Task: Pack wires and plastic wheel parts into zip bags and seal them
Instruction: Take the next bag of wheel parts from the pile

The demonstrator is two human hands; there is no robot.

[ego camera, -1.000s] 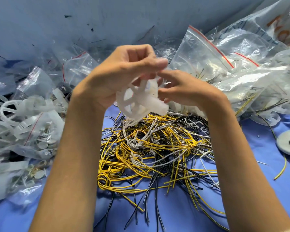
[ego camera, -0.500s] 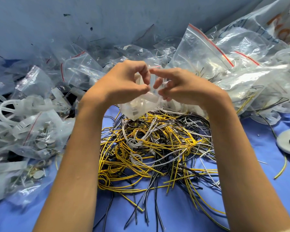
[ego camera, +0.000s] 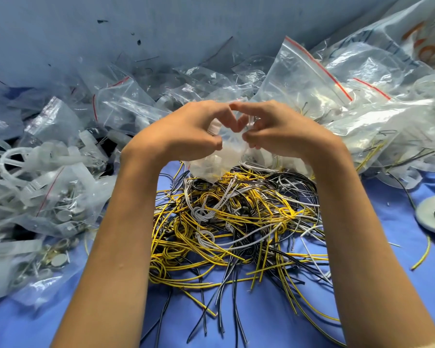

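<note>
hands: left hand and right hand both pinch the mouth of a small zip bag, fingers curled on it | place: bag hangs just above the wire pile on the bench; whitish content, blurred | risk: seal closes only partly if film or content sits in the strip; bag slips, spills into wires

I see both hands held close together above the wires, a yellow, black and white tangle on the blue cloth. My left hand and right hand pinch the top of a clear zip bag with pale plastic inside. The index fingertips almost touch. Filled bags are heaped at left, and a white disc lies at far right.
</note>
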